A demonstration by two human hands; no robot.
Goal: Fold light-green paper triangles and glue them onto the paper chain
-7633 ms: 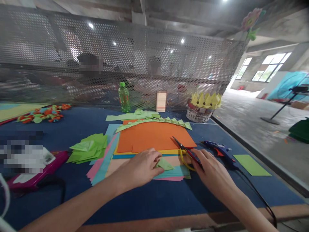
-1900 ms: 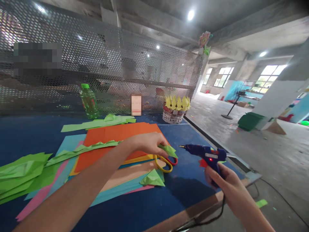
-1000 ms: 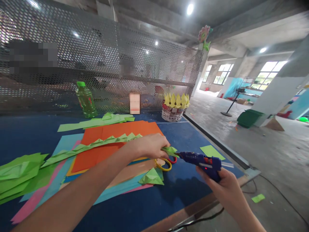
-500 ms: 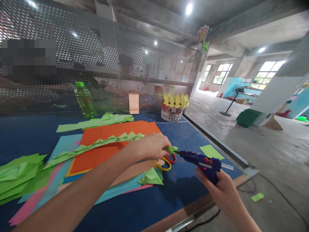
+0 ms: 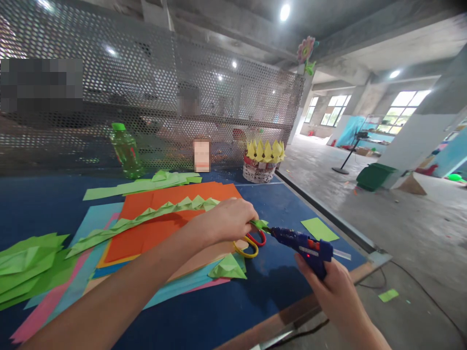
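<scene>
My left hand (image 5: pixel 228 221) is closed on the end of a long green folded paper chain (image 5: pixel 153 214) that trails left across an orange sheet (image 5: pixel 164 226). Its last green piece (image 5: pixel 260 225) sticks out past my fingers. My right hand (image 5: pixel 333 287) grips a blue hot glue gun (image 5: pixel 304 244), its nozzle touching that green tip. Red and yellow scissors (image 5: pixel 251 244) lie just under the left hand. A loose folded green triangle (image 5: pixel 228 268) rests on the coloured paper stack nearer to me.
A blue table (image 5: pixel 277 287) holds green paper strips (image 5: pixel 142 183), a pile of folded green pieces (image 5: pixel 25 265), a green bottle (image 5: pixel 124 150), a basket with yellow paper points (image 5: pixel 263 163) and a green square (image 5: pixel 319 228). A perforated metal screen (image 5: pixel 153 97) stands behind, people beyond it.
Over the last second the glue gun's nozzle closed in on the green tip in my left hand. Earlier my right hand had lifted the gun off the table while my left picked up the chain.
</scene>
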